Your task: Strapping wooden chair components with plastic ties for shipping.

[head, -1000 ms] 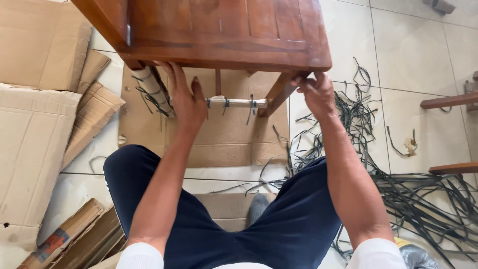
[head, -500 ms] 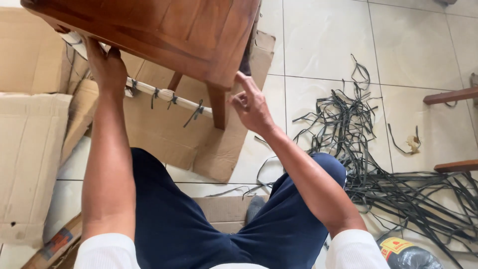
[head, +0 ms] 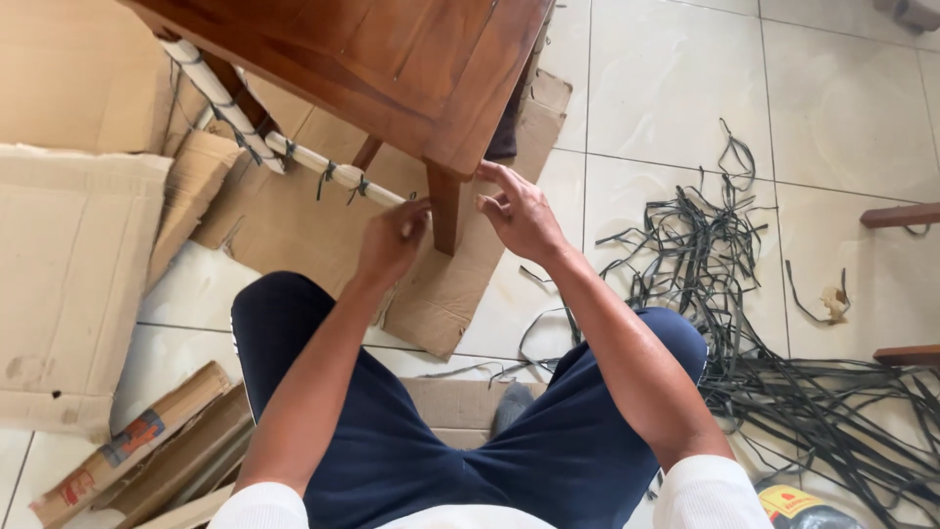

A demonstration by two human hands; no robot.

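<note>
The person is sitting on the floor, working at the near corner of a wooden table point(head: 392, 59) that is standing over flattened cardboard point(head: 323, 235). Both hands are meeting at the corner leg point(head: 447, 211), just under the tabletop.

The left hand point(head: 392, 240) is curling its fingers at the end of the wrapped rail point(head: 323, 168), where that pale, padded bar, tied round with dark strap loops, is meeting the leg. The fingers are pinched narrowly, seemingly on the wrapping or a strap end; what exactly they are holding cannot be told. The right hand point(head: 519, 211) is touching the leg's other side, fingers half open and resting against the wood rather than clasping anything.

Judging from this, the unwrapping of the rail looks to be the step in hand, with the leg end being worked on. The next move is probably calling for a firm pinch on the loose wrapping edge while the right hand is steadying the leg.

A tangle of cut straps point(head: 725, 274) is lying on the tiles to the right, well apart from the hands. More cardboard sheets point(head: 69, 255) are lying to the left.
</note>
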